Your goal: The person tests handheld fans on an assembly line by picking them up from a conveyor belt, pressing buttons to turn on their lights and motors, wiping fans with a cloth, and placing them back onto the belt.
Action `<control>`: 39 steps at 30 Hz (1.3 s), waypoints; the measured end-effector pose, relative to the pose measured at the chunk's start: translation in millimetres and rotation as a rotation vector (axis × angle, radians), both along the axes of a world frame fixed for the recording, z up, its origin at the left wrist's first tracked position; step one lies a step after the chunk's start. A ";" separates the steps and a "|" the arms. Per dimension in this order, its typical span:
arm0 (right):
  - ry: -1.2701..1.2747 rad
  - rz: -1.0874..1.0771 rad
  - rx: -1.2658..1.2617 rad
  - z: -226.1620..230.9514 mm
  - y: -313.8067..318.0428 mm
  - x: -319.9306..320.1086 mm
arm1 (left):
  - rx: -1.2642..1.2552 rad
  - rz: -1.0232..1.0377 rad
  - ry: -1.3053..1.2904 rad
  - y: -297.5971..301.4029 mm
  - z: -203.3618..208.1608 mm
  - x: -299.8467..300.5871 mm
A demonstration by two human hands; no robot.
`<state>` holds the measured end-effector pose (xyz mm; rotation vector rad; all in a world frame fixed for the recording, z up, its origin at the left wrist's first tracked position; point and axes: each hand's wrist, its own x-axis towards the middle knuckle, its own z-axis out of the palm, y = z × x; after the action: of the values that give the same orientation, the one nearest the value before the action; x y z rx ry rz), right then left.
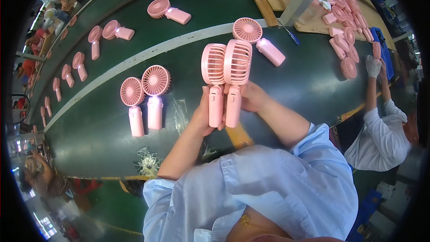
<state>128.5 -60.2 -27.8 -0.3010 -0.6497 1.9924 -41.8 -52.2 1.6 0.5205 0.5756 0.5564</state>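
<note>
Two pink handheld fans stand side by side in front of me, their round caged heads up and touching or nearly so. My left hand (207, 114) is closed around the handle of the left fan (215, 107). My right hand (253, 96) grips the handle of the right fan (233, 107); some of its fingers are hidden behind the handles. Just beyond lies another pink fan (271, 52), tilted, its head toward the far side. To the left, a pair of pink fans (155, 113) rest on the green table (188, 54).
More pink fans (178, 16) lie in a spaced row along the far belt. A heap of fans (345, 9) covers the board at the far right, where a co-worker's gloved hand (373, 66) handles one. Clear plastic strands (148, 161) lie near the front edge, and a blue pen (293, 38) beyond.
</note>
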 end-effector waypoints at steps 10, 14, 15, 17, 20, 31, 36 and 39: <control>-0.052 -0.752 0.019 21.1 27.3 146.0 | 0.783 0.052 0.490 8.7 -18.7 6.1; -0.466 -1.147 -0.057 24.9 15.1 270.2 | 0.667 0.251 0.565 34.4 -23.7 -4.4; -0.465 -1.160 -0.104 28.6 11.0 280.3 | 0.642 0.294 0.602 34.8 -26.1 -13.7; -0.461 -1.233 -0.114 31.3 11.3 291.7 | 0.612 0.351 0.648 37.0 -39.0 -32.1; -0.507 -1.305 -0.109 29.0 17.4 304.4 | 0.612 0.360 0.637 36.2 -48.5 -39.9; -0.736 -1.424 -0.295 -1.5 66.6 432.2 | 0.700 0.447 0.765 24.7 -18.8 -41.9; -0.721 -1.327 -0.274 60.9 61.7 412.7 | 0.706 0.459 0.865 37.2 -18.2 -50.8; -0.998 -1.719 0.150 52.0 78.8 431.7 | 0.710 0.522 0.849 57.3 -9.6 -62.4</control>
<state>560.3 18.7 24.2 -1.2538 -0.6836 0.0470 -104.2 5.2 -8.0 1.3242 1.3563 1.0528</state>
